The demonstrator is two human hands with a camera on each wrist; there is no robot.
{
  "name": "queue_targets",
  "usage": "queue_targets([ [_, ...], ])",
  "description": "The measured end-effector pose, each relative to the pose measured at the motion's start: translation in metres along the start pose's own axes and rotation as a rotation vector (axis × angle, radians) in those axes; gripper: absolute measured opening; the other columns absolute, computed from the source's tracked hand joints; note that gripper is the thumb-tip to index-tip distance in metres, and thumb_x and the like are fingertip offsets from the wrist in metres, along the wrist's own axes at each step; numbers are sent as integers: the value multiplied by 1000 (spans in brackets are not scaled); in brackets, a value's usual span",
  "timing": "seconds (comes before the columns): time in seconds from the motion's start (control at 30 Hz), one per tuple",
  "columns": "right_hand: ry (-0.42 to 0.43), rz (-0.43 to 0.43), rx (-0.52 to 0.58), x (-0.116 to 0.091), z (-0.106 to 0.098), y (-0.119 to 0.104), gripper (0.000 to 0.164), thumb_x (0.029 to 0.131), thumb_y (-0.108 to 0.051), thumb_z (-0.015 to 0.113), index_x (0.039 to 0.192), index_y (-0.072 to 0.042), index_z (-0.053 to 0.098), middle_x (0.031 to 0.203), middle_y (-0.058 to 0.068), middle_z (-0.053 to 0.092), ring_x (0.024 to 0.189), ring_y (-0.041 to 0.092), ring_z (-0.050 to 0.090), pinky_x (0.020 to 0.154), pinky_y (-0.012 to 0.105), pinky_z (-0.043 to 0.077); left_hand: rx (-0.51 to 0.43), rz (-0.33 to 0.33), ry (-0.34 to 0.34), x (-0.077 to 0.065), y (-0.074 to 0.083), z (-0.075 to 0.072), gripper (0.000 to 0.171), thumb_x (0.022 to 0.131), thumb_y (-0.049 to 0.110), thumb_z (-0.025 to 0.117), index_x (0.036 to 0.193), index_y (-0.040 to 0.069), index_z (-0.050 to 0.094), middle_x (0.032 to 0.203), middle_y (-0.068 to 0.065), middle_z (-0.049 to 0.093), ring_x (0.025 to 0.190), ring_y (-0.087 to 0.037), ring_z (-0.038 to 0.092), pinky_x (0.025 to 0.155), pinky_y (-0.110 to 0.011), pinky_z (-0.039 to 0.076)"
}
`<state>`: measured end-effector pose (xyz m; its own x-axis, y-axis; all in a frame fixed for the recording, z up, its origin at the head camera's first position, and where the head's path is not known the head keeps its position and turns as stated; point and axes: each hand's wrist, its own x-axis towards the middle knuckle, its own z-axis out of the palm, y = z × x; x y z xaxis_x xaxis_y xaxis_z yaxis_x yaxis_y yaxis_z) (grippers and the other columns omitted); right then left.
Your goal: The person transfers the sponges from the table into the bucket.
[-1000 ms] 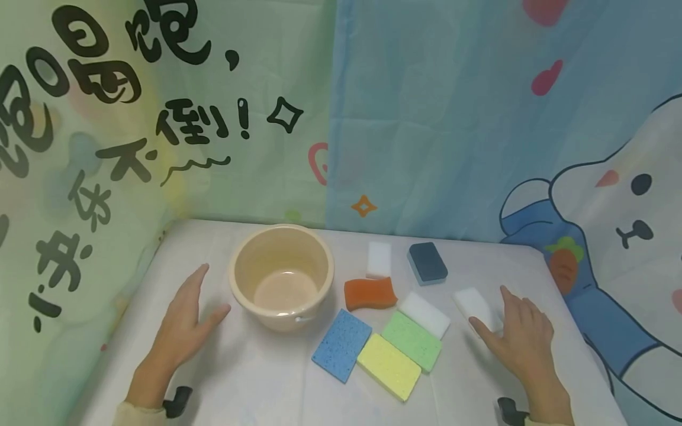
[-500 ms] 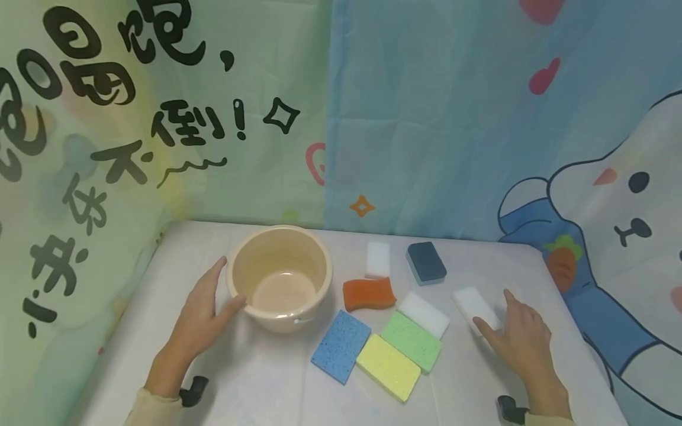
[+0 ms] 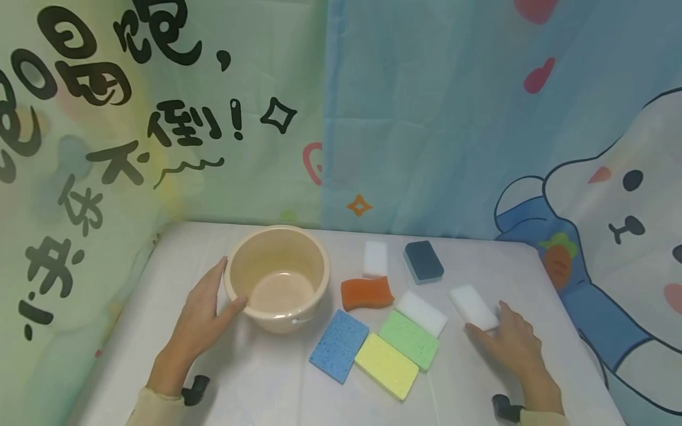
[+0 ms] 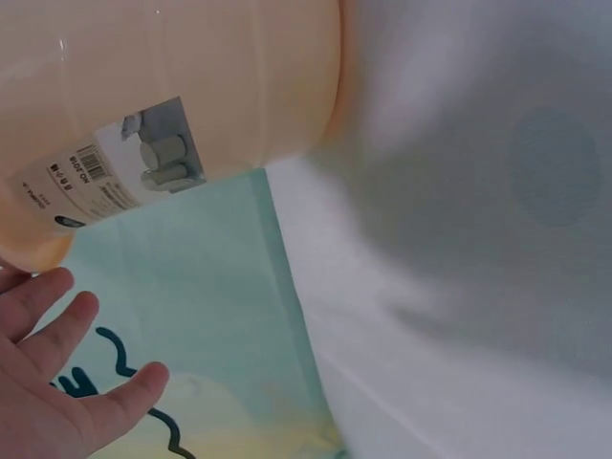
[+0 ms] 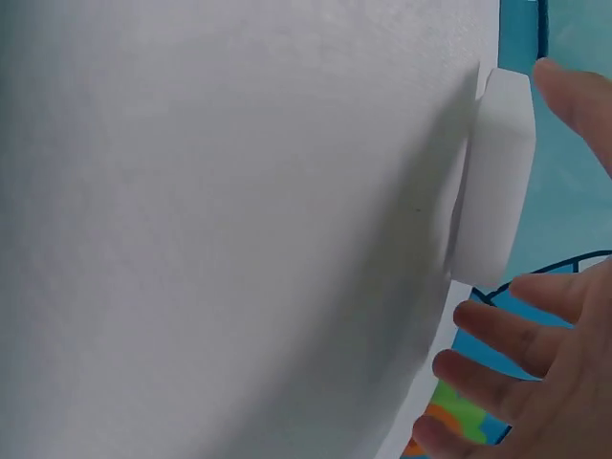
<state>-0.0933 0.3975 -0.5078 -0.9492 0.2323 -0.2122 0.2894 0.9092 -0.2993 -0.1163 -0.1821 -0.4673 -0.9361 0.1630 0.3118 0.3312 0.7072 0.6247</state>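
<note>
A beige plastic bucket [image 3: 282,316] stands upright at the table's back left; the left wrist view shows the label [image 4: 115,163] on its side. My left hand [image 3: 199,313] is at the bucket's left side, fingers extended, thumb tip overlapping the rim in the head view. In the left wrist view its fingers are spread beside the rim, the thumb hidden. On the right, a white sponge block [image 3: 474,306] lies flat on the table. My right hand [image 3: 511,340] hovers over the block's near end, thumb and fingers apart on either side of it, as the right wrist view also shows.
Between the hands lie a blue sponge [image 3: 339,346], a yellow sponge [image 3: 386,365], a green sponge [image 3: 409,339], a white block [image 3: 422,313], an orange wavy sponge [image 3: 366,293], another white block [image 3: 375,259] and a dark grey sponge [image 3: 423,261]. Printed curtains hang behind.
My left hand has moved right from beside the bucket to its rim. My right hand has closed in slightly on the white sponge block. The bucket and sponges keep their places.
</note>
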Motion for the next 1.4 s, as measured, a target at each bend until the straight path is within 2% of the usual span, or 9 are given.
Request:
queue_targets([
  [0.17,-21,11,16,2,5,3,112,87,-68,60,145,20,22,133,46,34,119,63,36,92,78,34,-2,-3,0,-1,-2,1,83,95,40,66,157,1,26,156,-21,35,141,-40,35,112,-61,30],
  [0.4,10,-11,12,1,9,7,101,88,-62,63,139,20,33,126,43,42,114,60,43,85,76,39,11,5,14,-3,-1,0,83,93,39,69,156,2,29,155,-21,37,140,-41,37,110,-62,30],
  [0.57,8,5,12,2,11,6,97,87,-60,66,136,18,37,122,41,46,110,58,46,84,74,41,8,20,20,-4,-3,1,84,92,37,70,156,2,29,155,-20,37,141,-40,36,111,-62,30],
  [1.1,7,16,10,4,8,6,94,88,-59,65,136,18,37,121,40,47,110,57,47,85,73,42,-30,34,22,-2,-7,5,85,92,30,72,158,4,26,158,-18,34,143,-36,34,113,-59,30],
  [1.4,22,-26,78,5,3,-2,95,92,-60,61,139,18,34,126,42,46,112,59,49,85,72,44,-19,37,12,-2,-7,2,85,93,32,71,159,5,25,158,-18,33,144,-36,32,113,-59,30],
])
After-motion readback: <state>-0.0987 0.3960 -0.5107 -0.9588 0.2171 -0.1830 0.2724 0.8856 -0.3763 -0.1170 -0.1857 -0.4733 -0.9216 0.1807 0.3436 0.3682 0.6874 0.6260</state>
